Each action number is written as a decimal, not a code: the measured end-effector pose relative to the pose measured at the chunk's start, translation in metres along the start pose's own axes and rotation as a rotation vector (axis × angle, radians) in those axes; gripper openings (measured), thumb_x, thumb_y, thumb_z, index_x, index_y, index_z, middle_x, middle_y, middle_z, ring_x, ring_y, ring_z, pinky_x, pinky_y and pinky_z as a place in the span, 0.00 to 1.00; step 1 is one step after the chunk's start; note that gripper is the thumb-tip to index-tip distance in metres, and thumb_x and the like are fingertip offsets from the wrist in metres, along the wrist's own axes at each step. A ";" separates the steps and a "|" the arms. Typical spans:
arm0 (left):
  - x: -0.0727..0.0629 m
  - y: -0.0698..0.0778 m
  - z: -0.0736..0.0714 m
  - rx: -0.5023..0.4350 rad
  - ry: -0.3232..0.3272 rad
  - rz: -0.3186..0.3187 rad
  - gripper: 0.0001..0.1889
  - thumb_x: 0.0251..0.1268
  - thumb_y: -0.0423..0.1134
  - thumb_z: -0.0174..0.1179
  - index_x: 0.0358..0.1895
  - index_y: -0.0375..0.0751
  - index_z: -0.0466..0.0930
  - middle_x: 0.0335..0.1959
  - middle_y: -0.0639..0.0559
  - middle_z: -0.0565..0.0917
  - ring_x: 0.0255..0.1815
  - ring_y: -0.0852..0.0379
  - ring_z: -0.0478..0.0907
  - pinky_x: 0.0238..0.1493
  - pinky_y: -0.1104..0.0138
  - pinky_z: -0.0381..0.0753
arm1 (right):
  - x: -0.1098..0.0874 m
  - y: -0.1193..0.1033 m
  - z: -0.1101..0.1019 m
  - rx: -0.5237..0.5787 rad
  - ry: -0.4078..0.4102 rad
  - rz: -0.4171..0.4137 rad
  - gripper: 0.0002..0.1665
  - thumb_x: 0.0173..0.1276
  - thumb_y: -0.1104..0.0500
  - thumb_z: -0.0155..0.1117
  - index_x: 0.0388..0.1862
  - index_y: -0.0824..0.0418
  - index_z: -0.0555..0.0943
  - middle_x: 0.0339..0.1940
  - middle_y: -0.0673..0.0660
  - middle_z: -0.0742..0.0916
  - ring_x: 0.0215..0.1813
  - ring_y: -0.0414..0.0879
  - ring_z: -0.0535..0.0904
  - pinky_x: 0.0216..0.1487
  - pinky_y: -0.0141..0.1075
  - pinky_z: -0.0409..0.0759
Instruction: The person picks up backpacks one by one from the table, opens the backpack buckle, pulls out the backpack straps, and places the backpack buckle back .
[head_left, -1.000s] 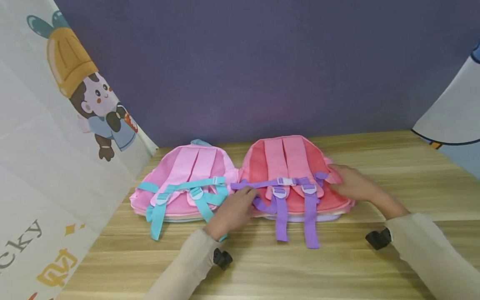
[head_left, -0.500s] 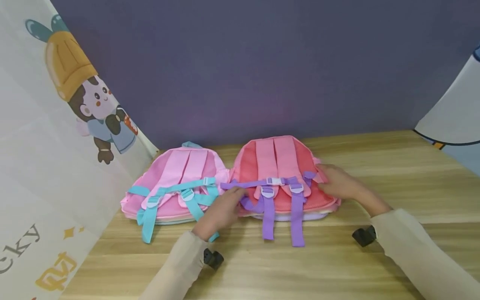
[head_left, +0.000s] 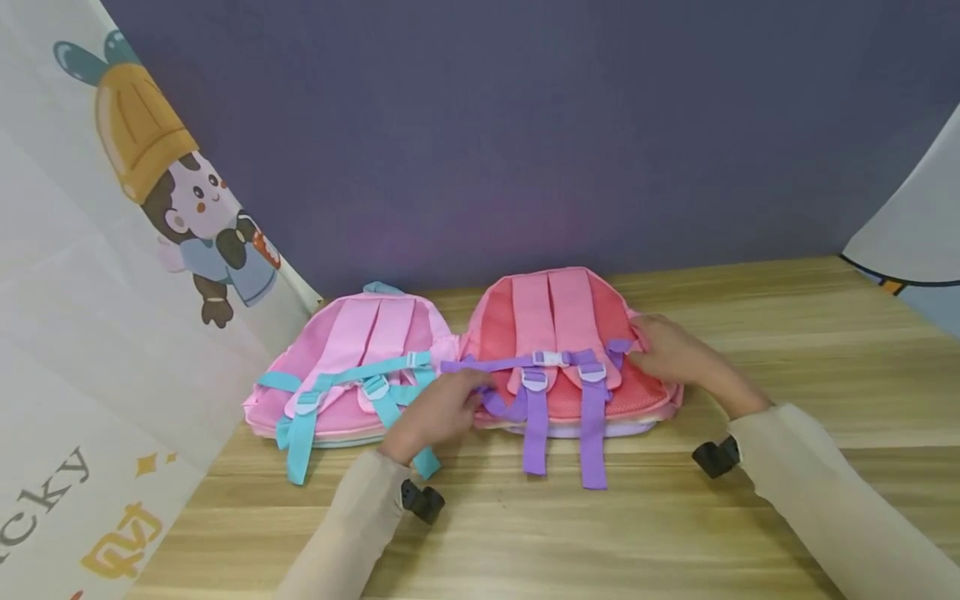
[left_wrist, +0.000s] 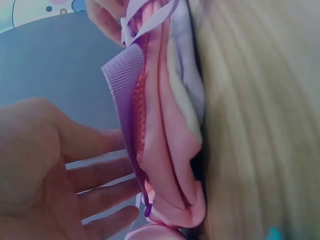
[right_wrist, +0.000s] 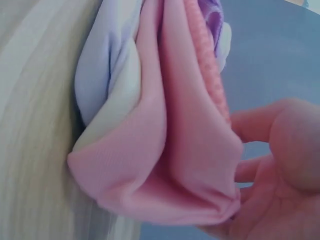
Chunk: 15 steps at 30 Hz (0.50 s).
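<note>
A coral-red backpack [head_left: 562,400] lies back side up on the table, its pink shoulder straps and purple webbing straps facing up. At its left side my left hand [head_left: 442,408] touches the edge; in the left wrist view its fingers [left_wrist: 102,195] stretch towards the purple strap [left_wrist: 125,95], tips partly hidden. My right hand [head_left: 671,354] pinches the pink fabric of the backpack's right side; in the right wrist view the thumb [right_wrist: 260,120] meets the back panel, and the other fingertips are hidden behind the cloth.
A light pink backpack [head_left: 330,400] with turquoise straps lies close against the left side of the coral-red one. Both sit on the wood-grain table [head_left: 540,542] near the dark wall [head_left: 525,133]. A printed white wall [head_left: 60,292] borders the left side.
Both backpacks and hands appear further left in the head view than one second ago, as does the table, partly from the camera turning. Both hands stay at the coral-red backpack's sides.
</note>
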<state>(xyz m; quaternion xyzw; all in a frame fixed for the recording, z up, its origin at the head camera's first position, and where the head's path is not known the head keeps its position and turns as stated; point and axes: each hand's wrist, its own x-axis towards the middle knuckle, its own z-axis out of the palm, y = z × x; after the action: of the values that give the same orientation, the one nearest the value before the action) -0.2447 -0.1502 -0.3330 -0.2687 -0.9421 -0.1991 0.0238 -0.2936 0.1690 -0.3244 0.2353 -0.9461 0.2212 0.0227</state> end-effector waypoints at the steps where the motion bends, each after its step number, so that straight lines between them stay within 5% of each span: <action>1: 0.002 0.000 -0.001 -0.008 0.012 -0.006 0.13 0.65 0.27 0.52 0.47 0.38 0.82 0.39 0.49 0.83 0.40 0.54 0.79 0.47 0.60 0.79 | 0.002 0.000 0.000 -0.003 0.008 0.003 0.33 0.61 0.63 0.57 0.60 0.83 0.65 0.51 0.77 0.78 0.51 0.66 0.75 0.56 0.58 0.73; 3: 0.007 0.000 -0.002 -0.019 0.048 -0.017 0.11 0.66 0.30 0.52 0.44 0.38 0.83 0.33 0.50 0.82 0.34 0.58 0.77 0.40 0.64 0.78 | 0.006 -0.002 0.000 -0.006 0.016 0.021 0.33 0.61 0.62 0.57 0.60 0.83 0.65 0.48 0.74 0.80 0.45 0.61 0.75 0.51 0.54 0.75; 7: 0.019 0.002 0.000 -0.044 0.107 -0.035 0.10 0.66 0.33 0.52 0.43 0.36 0.82 0.31 0.50 0.82 0.28 0.60 0.73 0.35 0.68 0.75 | 0.010 -0.007 0.002 0.014 0.030 0.069 0.36 0.63 0.60 0.58 0.63 0.82 0.63 0.53 0.77 0.78 0.50 0.65 0.76 0.55 0.57 0.74; 15: 0.045 0.007 0.009 -0.145 0.153 -0.039 0.13 0.66 0.33 0.53 0.49 0.32 0.79 0.43 0.42 0.84 0.38 0.52 0.79 0.44 0.61 0.80 | 0.022 -0.019 0.006 0.101 0.108 0.053 0.29 0.64 0.62 0.58 0.60 0.78 0.69 0.52 0.75 0.80 0.44 0.59 0.76 0.52 0.56 0.76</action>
<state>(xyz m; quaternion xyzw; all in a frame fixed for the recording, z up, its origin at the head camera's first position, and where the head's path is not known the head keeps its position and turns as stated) -0.2788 -0.1196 -0.3317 -0.2351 -0.9258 -0.2870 0.0726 -0.3037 0.1419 -0.3192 0.1986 -0.9371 0.2817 0.0559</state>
